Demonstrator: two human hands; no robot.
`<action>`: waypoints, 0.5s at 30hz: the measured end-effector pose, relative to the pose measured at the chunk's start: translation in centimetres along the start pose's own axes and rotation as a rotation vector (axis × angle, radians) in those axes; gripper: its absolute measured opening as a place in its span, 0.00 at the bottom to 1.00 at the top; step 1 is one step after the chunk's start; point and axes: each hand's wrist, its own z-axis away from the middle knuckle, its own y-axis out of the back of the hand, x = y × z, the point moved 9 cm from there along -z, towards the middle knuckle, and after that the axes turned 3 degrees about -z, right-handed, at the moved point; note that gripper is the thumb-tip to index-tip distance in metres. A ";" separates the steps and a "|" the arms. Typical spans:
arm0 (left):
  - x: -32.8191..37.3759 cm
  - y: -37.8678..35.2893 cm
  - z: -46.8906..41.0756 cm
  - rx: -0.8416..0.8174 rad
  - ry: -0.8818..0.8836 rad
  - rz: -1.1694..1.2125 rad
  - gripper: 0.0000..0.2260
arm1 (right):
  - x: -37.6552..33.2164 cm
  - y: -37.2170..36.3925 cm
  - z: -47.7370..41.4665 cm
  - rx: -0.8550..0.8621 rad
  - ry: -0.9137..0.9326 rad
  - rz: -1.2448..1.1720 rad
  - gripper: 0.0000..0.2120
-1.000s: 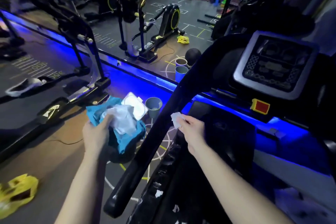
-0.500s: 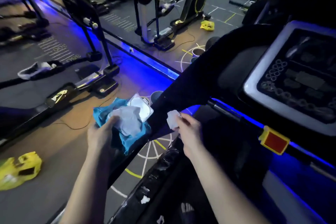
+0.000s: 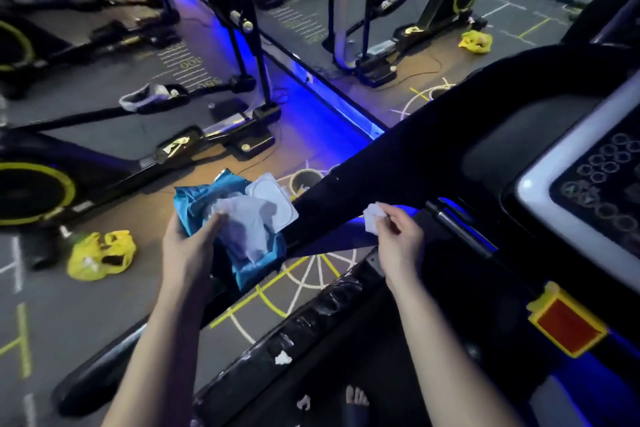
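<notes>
My left hand point(image 3: 192, 246) grips a blue pack of wet wipes point(image 3: 199, 199), its white lid point(image 3: 273, 199) flipped open and a crumpled wipe point(image 3: 244, 222) sticking out. My right hand point(image 3: 398, 239) pinches a small folded white wipe point(image 3: 372, 218) and holds it against the inner side of the black treadmill handrail point(image 3: 398, 163), which runs diagonally between my two hands. The pack sits just left of the rail.
The treadmill console point(image 3: 595, 180) with a red safety key point(image 3: 568, 322) fills the right. The treadmill side rail point(image 3: 311, 315) carries bits of white paper. Yellow bags point(image 3: 100, 255) lie on the floor, with exercise bikes point(image 3: 34, 191) and a blue light strip point(image 3: 332, 104) beyond.
The view has tilted down and moved closer. My right hand with the small wipe has slid a little along the handrail; my left hand keeps its hold on the wipe pack.
</notes>
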 end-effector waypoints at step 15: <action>-5.8 13.6 6.0 0.353 0.124 0.135 0.17 | -1.7 -9.0 -0.1 -0.352 0.656 0.615 0.21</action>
